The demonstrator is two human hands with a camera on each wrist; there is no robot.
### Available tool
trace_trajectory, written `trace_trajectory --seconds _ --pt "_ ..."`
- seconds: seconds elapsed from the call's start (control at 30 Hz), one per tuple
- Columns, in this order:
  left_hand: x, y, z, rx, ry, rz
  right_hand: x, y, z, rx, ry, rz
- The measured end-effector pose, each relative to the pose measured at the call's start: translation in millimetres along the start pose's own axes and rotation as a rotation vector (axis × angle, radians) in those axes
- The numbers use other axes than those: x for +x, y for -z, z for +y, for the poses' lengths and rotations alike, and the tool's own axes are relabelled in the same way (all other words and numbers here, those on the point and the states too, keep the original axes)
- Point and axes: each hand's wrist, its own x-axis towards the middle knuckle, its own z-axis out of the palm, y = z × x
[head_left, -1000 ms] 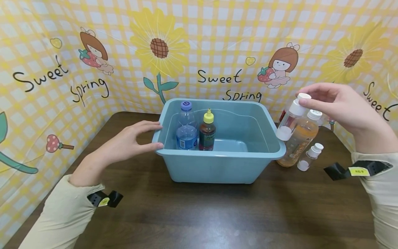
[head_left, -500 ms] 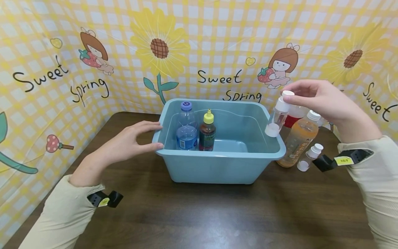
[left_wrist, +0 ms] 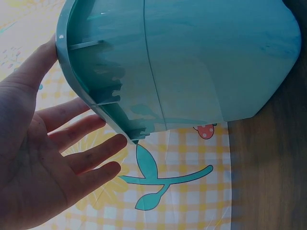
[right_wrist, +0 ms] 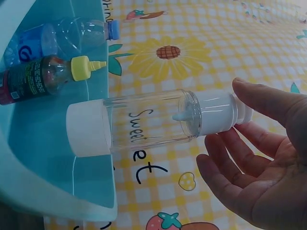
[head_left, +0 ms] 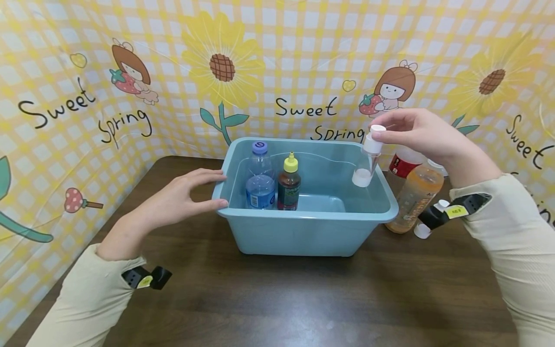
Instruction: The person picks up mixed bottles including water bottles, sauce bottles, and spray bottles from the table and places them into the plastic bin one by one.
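Note:
My right hand [head_left: 416, 132] pinches the white top of a clear pump bottle [right_wrist: 148, 120] between thumb and fingers. The bottle hangs tilted over the right end of a light blue plastic tub [head_left: 299, 236], its white base below the rim level in the head view. My left hand [head_left: 186, 195] touches the tub's left rim with straight fingers and thumb spread apart. Inside the tub, at its left, stand a water bottle [head_left: 260, 185] with a purple-blue cap and a dark sauce bottle [head_left: 289, 185] with a yellow nozzle.
To the right of the tub stand an orange drink bottle [head_left: 414, 197] and a bottle with a red label [head_left: 403, 165] behind it. A small white-capped bottle [head_left: 422, 231] is partly hidden by the right wrist camera. The dark wooden table [head_left: 277, 299] meets a patterned cloth backdrop [head_left: 299, 58].
My right hand has carried the pump bottle leftward from beside the orange drink bottle to over the tub's right end. My left hand and the tub have stayed in place.

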Motion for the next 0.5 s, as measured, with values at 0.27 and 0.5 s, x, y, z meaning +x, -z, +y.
trace_trajectory --seconds 0.27,0.5 --pt "0.2 0.2 0.7 -0.002 0.009 -0.005 14.3 -10 -9 0.029 0.023 -0.063" --pt "0.4 0.0 0.3 -0.007 0.011 -0.007 30.1 -21 -12 0.076 0.002 -0.105"
